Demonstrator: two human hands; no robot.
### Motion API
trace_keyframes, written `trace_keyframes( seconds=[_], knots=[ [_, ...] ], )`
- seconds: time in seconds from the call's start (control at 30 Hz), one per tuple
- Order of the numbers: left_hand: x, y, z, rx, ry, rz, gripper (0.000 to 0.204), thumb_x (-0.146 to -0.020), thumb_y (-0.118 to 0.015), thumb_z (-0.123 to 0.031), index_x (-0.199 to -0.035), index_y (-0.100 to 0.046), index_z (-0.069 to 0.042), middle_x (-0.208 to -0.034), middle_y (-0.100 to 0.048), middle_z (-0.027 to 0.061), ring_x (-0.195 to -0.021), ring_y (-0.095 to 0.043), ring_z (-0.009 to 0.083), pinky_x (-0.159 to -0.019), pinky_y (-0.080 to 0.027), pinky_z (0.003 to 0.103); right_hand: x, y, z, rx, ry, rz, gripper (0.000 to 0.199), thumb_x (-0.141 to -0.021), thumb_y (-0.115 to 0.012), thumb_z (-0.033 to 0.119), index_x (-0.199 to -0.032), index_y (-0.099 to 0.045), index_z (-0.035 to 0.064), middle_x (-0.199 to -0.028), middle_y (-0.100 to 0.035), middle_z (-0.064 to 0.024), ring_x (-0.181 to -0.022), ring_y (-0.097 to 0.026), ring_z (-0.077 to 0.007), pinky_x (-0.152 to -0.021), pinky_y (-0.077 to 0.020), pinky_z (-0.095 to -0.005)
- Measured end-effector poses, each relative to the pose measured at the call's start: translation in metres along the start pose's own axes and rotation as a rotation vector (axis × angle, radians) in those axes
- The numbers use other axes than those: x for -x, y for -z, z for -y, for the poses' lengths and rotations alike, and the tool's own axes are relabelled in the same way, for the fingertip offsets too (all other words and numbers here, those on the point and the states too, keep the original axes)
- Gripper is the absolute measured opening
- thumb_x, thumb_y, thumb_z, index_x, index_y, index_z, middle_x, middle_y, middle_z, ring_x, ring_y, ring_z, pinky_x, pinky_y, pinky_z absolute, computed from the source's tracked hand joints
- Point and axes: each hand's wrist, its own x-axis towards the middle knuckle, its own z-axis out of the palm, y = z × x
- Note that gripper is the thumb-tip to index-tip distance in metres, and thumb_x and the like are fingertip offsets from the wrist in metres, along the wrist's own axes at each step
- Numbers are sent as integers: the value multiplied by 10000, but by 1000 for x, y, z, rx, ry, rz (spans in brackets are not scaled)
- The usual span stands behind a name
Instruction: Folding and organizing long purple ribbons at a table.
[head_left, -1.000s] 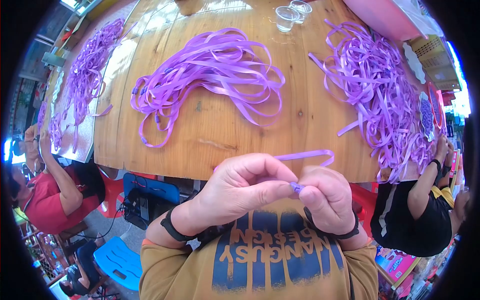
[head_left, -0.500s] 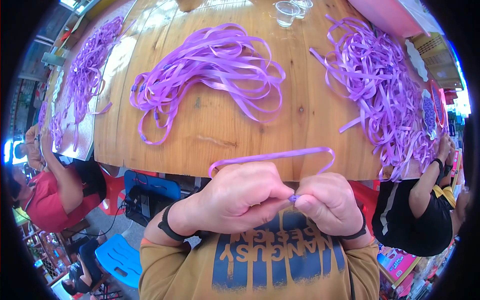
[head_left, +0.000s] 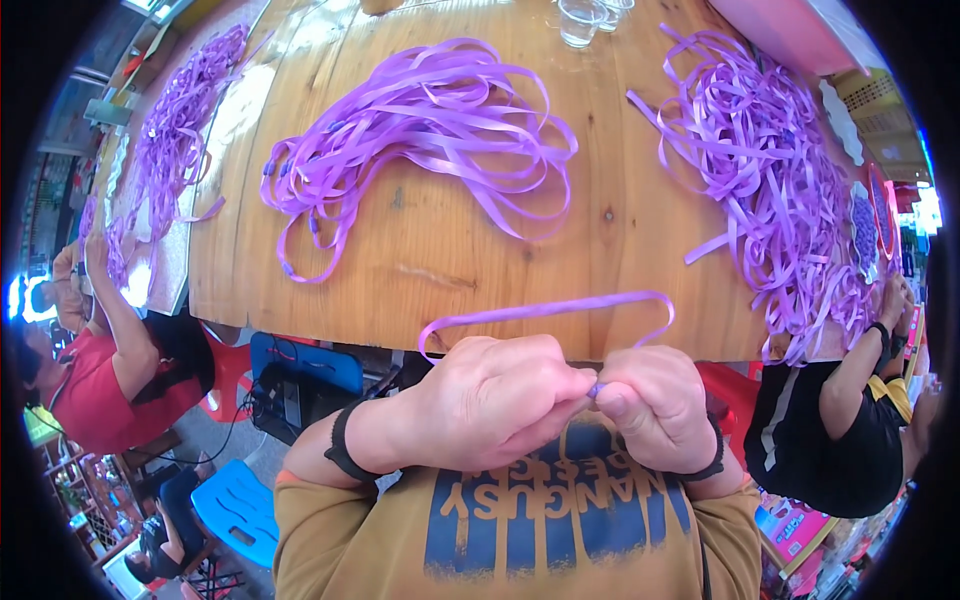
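Open tabletop between ribbon loop and bundle

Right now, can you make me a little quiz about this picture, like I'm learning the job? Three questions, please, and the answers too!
1. True or false: the left hand and right hand meet at a small purple piece.
2. What colour is the middle ribbon pile? A) green B) purple C) orange
3. Fill the gap: counting both wrists, the person wears ____ black bands.

Key: 1. True. 2. B. 3. Two.
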Motion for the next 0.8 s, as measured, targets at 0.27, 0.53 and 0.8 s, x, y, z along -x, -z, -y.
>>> trace_keyframes(
  seconds=[0.27,0.53,0.8],
  knots=[
    [2,-7,-2,-209,-138,-30,297,-672,-678,35,-953,-594,-12,-586,-497,42,-456,-489,191,-391,-370,288,6,-12,-8,-96,65,-143,182,-899,-540,132,-767,-553,9,-643,-532,-86,-522,-523,-252,-445,-378,-326],
    [-12,5,1,5,-20,63,269,-678,-685,-1,-935,-608,-14,-656,-560,66,-529,-536,201,-462,-409,296,6,-3,-4,-256,-81,-36,243,-937,-488,166,-771,-552,1,-649,-538,-88,-539,-533,-244,-496,-412,-314],
    [-18,15,-9,112,168,109,286,-682,-691,-42,-956,-615,-14,-748,-606,76,-597,-556,190,-534,-429,272,4,6,1,-271,-143,-30,274,-949,-471,195,-761,-546,9,-657,-542,-91,-556,-537,-230,-526,-420,-302]
  ],
)
